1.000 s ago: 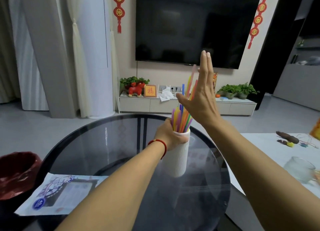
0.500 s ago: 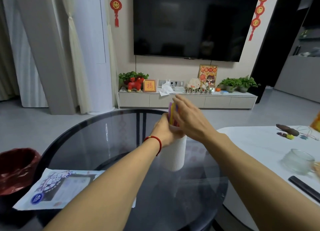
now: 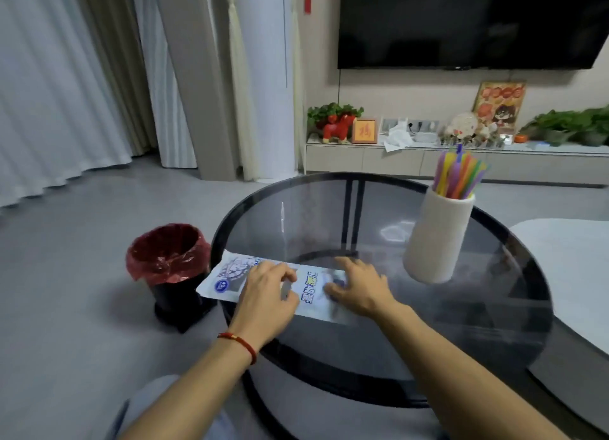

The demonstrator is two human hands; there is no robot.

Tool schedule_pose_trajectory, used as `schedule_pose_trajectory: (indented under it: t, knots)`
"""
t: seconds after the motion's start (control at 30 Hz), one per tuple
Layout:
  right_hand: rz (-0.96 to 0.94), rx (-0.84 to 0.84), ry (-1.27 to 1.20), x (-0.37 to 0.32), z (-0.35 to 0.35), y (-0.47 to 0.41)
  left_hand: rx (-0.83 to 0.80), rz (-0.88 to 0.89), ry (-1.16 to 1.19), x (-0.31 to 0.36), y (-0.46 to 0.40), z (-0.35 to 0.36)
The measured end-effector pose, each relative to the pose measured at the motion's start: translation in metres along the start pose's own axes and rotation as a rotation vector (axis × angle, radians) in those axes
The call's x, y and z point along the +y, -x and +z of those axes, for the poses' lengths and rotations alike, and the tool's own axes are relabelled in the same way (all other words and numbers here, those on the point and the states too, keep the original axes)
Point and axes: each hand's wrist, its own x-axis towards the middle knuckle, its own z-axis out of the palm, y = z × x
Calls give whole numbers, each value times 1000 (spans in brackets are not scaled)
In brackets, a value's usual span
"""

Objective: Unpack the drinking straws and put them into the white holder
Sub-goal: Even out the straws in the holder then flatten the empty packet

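The white ribbed holder [image 3: 436, 238] stands upright on the round glass table [image 3: 494, 307], at its right side, with a bundle of coloured straws [image 3: 458, 176] sticking out of its top. The flat straw package [image 3: 309, 291], white with blue print, lies at the table's left edge and hangs partly over it. My left hand [image 3: 268, 294] rests on the package's left half, fingers curled onto it. My right hand [image 3: 357, 286] lies on its right half, fingers spread and blurred. Both hands are well left of the holder.
A black bin with a red liner [image 3: 168, 258] stands on the floor just left of the table, under the package's overhanging end. A white table [image 3: 566, 268] adjoins at the right. A TV and a low cabinet line the far wall.
Both hands have left the holder and straws and dropped to the package at the table's left edge. The view has swung left, so the holder now sits at the right.
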Motion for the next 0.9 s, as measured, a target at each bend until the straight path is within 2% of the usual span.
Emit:
schedule_pose_trajectory:
  t: [0.07, 0.17, 0.23, 0.3, 0.33, 0.47, 0.67, 0.8, 0.9]
  knots:
    - [89, 11, -9, -25, 17, -7, -5, -109, -1, -27, 10, -12]
    - [111, -37, -357, -81, 34, -27, 103, -377, 161, -60, 10, -33]
    - [75, -62, -547, -124, 48, -40, 141, -534, 406, -79, 0, -43]
    - [39, -68, -630, -164, 63, -55, 173, -585, 754, -97, -10, -52]
    - [33, -81, -657, -187, 73, -68, 235, -599, 848, -113, -17, -58]
    - [75, -142, -770, -242, 93, -115, 493, -672, 933, -177, -47, -86]
    - [170, -431, -1255, -286, 104, -165, 613, -796, 888, -259, -115, -117]
    - [58, -505, -1170, -270, 108, -157, 710, -927, 896, -296, -134, -114]
    - [-19, -475, -1054, -245, 111, -140, 730, -888, 901, -303, -124, -103]
